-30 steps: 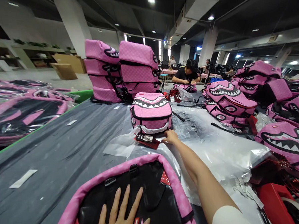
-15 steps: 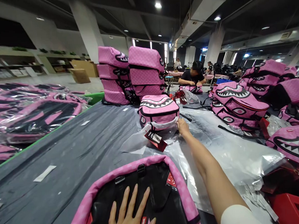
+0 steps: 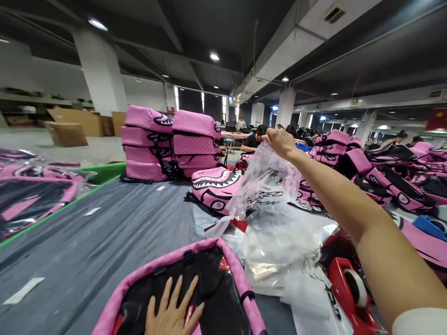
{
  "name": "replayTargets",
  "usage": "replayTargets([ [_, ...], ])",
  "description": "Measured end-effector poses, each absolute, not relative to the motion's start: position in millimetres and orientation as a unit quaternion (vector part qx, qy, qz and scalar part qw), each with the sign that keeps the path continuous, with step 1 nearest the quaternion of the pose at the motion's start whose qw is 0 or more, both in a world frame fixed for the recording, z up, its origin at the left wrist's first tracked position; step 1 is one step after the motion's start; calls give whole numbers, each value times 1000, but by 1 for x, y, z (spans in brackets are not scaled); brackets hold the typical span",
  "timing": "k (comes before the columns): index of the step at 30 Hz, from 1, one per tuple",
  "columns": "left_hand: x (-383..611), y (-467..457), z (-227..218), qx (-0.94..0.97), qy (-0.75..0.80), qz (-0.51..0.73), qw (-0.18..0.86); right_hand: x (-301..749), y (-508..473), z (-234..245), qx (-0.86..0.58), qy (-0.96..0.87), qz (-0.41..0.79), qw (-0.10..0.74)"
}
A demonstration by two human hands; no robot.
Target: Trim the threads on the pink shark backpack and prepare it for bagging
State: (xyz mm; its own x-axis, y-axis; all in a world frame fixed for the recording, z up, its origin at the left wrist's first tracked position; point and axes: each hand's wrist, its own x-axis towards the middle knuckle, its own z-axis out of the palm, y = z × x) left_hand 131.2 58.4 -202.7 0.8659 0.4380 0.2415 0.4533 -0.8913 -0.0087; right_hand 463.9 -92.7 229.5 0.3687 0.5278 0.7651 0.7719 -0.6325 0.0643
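Observation:
Spread flat, my left hand (image 3: 171, 315) rests on the black back panel of a pink backpack (image 3: 120, 303) lying at the near edge of the table. My right hand (image 3: 280, 142) is raised at arm's length, its fingers pinched on the top of a clear plastic bag (image 3: 265, 185) with black lettering. The bag hangs down over a pile of more clear bags (image 3: 287, 244). Just left of it lies a pink backpack with a shark-mouth print (image 3: 215, 188), partly covered by the bag. A red tag (image 3: 240, 225) shows beneath the plastic.
Two stacks of pink backpacks (image 3: 195, 139) stand at the back of the grey-covered table (image 3: 136, 227). A red tape dispenser (image 3: 344, 291) sits at right, with a blue one (image 3: 432, 226) beyond. More backpacks (image 3: 407, 178) crowd the right. Bagged backpacks (image 3: 26, 198) lie left. People work behind.
My right hand has risen from beside the shark-print backpack, lifting a clear plastic bag upright. The view has turned to the right. My left hand stays flat on the near backpack.

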Motion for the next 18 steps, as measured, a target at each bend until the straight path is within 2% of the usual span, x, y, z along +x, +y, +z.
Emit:
replayTargets([
  [2, 133, 51, -185, -963, -231, -133, 23, 422, -115, 231, -827, -393, -378, 138],
  [4, 134, 37, -162, -960, -213, -178, -21, 379, -139, 222, -802, -404, -396, 193],
  [5, 134, 25, -150, -958, -197, -195, -76, 357, -151, 213, -775, -419, -408, 237],
  [6, 132, 10, -137, -950, -173, -201, -162, 335, -162, 199, -748, -441, -411, 279],
  [8, 127, -27, -113, -883, -110, -166, -424, 292, -185, 161, -708, -498, -376, 330],
  [10, 119, -69, -95, -690, -17, -94, -717, 253, -208, 111, -713, -556, -271, 330],
  [12, 111, -107, -85, -465, 29, -42, -884, 222, -230, 57, -726, -566, -172, 351],
  [15, 94, -145, -90, -257, -8, -75, -963, 191, -263, -16, -749, -514, -107, 404],
  [18, 68, -163, -116, -268, -75, -136, -951, 171, -287, -74, -783, -457, -28, 421],
])
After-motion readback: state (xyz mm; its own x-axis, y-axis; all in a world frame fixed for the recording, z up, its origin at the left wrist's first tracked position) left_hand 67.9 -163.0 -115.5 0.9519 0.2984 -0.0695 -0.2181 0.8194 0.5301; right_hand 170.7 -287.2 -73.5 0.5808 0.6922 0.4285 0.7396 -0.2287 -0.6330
